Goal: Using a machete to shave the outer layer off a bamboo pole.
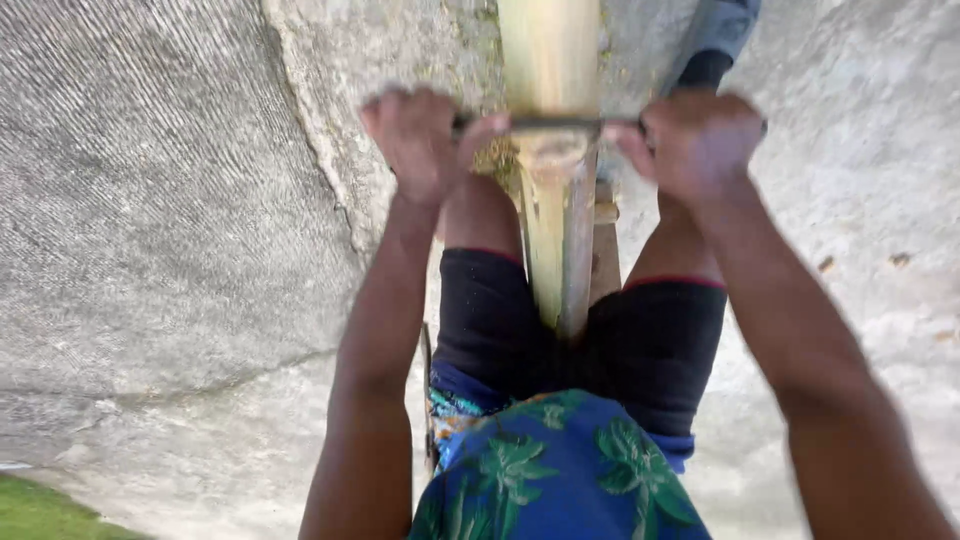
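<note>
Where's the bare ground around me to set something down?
Bare concrete ground spreads wide beyond the left hand, and another open patch lies past the right hand. The middle is crowded: bamboo pole, metal blade and legs fill it.
</note>
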